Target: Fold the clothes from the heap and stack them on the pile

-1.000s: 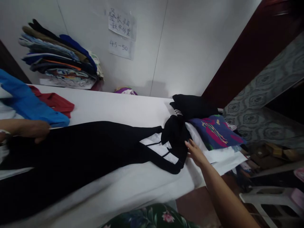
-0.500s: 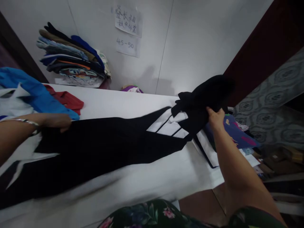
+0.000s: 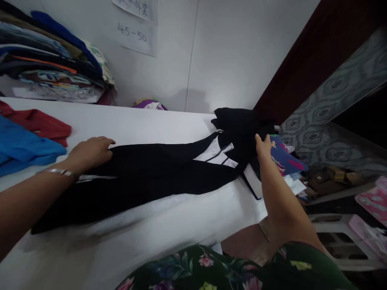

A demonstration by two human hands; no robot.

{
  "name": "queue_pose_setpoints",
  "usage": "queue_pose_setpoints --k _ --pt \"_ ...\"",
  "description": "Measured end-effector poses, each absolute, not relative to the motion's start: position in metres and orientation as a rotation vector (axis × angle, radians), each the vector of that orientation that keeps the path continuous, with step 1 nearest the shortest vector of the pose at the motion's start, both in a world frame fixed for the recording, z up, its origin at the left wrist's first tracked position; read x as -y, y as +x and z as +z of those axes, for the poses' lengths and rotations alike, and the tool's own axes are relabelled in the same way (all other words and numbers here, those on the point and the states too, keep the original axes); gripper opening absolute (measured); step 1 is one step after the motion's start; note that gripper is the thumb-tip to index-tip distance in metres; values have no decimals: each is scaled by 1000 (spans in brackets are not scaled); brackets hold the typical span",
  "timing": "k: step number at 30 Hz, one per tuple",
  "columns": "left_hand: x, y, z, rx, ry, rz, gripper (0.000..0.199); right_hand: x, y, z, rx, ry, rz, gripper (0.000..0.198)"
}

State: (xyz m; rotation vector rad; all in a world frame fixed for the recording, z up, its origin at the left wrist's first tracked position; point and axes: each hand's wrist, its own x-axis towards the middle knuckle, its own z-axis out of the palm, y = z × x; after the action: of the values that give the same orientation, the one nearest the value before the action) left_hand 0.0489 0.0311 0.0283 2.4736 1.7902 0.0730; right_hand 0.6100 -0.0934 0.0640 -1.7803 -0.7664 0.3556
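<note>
- Black garment lies along our table, white surface showing behind.
- Our left hand pinches its far edge.
- Our right hand touches its top; we can't tell its grip.

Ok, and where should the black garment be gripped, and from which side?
Likely toward each end, since the black garment stretches long across the white table. Left hand: from the left, pinch the far edge, which runs fairly straight there. Right hand: from the near right side, pinch the black cloth beyond the white patches.
</note>
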Motion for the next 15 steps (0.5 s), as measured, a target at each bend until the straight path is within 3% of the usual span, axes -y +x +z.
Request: queue_pose_setpoints --k 2,3,8,15 --pt "-5 51 25 -1716 2551 269 46 121 583 52 896 -1657 -72 49" --pt "11 54 21 -1640 2583 318 46 138 566 41 998 -1586 -142 44" --pt "99 77 -17 -1252 2611 308 47 211 503 -32 1105 -1554 236 23" --pt "126 95 -40 -1259 2602 228 46 211 515 -59 560 -1539 797 54"
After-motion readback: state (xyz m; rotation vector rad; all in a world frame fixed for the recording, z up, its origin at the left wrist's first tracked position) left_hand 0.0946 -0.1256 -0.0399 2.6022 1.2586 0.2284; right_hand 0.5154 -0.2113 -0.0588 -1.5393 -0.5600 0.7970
